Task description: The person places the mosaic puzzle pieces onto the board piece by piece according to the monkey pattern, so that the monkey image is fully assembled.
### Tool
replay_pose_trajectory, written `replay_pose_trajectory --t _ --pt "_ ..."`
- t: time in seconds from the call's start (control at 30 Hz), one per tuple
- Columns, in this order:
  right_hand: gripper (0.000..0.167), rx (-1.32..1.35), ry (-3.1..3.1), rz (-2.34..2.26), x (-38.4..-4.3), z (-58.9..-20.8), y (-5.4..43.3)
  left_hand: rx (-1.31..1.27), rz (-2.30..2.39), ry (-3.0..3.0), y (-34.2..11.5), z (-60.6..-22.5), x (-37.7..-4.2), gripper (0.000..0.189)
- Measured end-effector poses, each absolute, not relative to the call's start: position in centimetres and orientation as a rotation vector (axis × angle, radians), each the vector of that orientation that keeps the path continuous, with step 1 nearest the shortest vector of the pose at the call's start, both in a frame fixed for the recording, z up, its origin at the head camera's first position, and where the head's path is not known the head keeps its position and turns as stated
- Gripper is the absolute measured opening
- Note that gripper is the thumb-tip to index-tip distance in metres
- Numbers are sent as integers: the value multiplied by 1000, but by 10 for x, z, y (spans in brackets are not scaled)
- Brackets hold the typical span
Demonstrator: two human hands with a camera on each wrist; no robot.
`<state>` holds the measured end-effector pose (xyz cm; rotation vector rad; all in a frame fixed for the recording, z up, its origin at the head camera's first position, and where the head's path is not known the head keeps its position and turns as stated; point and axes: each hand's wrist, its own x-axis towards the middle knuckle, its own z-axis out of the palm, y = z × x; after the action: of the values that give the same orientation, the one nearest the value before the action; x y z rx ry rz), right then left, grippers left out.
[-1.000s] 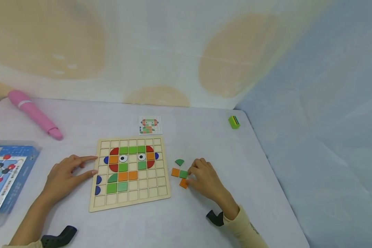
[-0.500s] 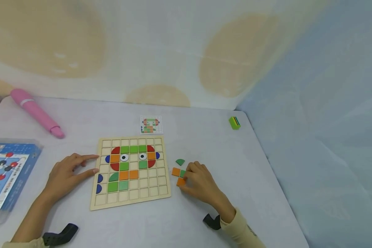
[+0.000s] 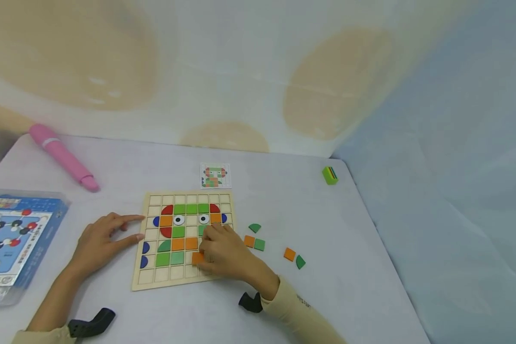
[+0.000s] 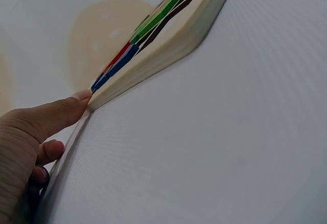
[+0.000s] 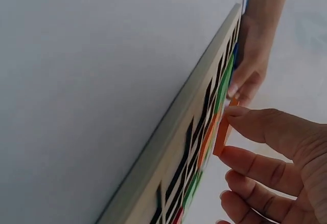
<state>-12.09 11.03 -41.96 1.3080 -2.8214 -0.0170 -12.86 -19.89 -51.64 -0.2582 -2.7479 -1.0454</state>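
A square wooden grid board (image 3: 152, 277) lies on the table, its cells partly filled with coloured tiles that form a face-like pattern with two eye tiles (image 3: 178, 220). At its left edge my left hand (image 3: 96, 243) rests the tips of an outstretched index finger and thumb against the rim. My right hand (image 3: 225, 253) is over the lower right part of the board. Between thumb and index finger it pinches an orange square tile (image 5: 223, 134), held tilted close over the cells just right of the green squares (image 3: 177, 258). This hand hides several cells.
Right of the board lie loose tiles: a green quarter-circle (image 3: 254, 228), an orange square (image 3: 249, 241), a green square (image 3: 260, 244), and farther right another orange square (image 3: 290, 253) and green quarter-circle (image 3: 300, 262). A pattern card (image 3: 215, 176) lies behind the board; a boxed set (image 3: 21, 239) stands left.
My right hand has picked up an orange square from the loose tiles and carried it left over the board. Two tiles it covered now show. My left hand stays at the board's edge.
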Motion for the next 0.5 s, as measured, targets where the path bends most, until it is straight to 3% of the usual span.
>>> replay_pose_trajectory --t 0.5 --pt "20 1237 -2890 41 -125 -430 92 -274 -1023 -2754 -198 -514 -129 48"
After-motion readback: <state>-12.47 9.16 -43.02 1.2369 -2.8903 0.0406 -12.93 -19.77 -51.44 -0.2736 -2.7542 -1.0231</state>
